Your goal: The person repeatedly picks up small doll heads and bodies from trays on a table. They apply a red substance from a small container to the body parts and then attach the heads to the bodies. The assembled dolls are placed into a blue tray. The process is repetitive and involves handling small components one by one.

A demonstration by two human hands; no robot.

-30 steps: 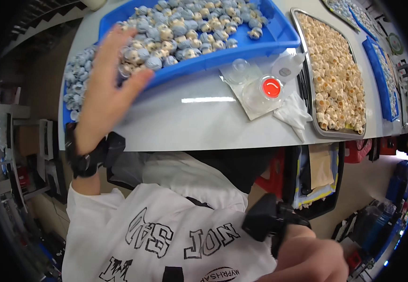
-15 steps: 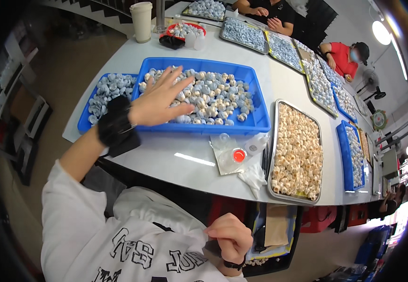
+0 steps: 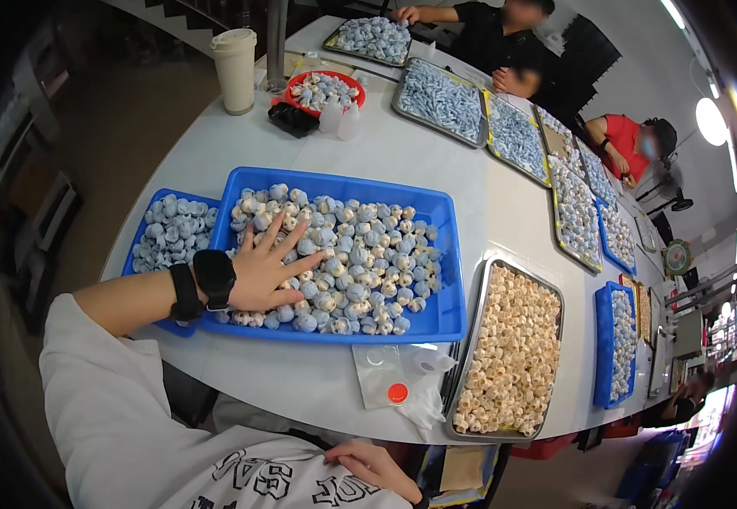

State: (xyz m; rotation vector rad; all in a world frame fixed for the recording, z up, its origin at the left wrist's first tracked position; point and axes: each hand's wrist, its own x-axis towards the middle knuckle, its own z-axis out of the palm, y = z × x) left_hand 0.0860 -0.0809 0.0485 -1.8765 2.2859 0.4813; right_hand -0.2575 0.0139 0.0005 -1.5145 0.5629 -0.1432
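Note:
My left hand [image 3: 267,267] lies palm down with spread fingers on small round blue-and-cream pieces [image 3: 360,254] in a large blue plastic tray [image 3: 449,280]. It is open and grips nothing that I can see. The pieces directly beneath the palm are hidden. My right hand [image 3: 374,469] rests low by my shirt front, away from the table, with its fingers loosely curled and nothing visible in them. Against the big tray's left side stands a smaller blue tray [image 3: 142,229] of pale blue cup-like pieces [image 3: 178,229].
A metal tray [image 3: 468,365] of tan hollow pieces stands to the right. Near the front edge are a clear bag [image 3: 373,373], a red cap [image 3: 397,393] and a small bottle [image 3: 432,361]. Farther back are a tumbler [image 3: 235,72], a red basket [image 3: 360,85] and two people at more trays.
My view has shifted, so the table sits lower in the picture. My left hand has gone from hovering over the tray to resting on the pieces. The right hand stays near my shirt.

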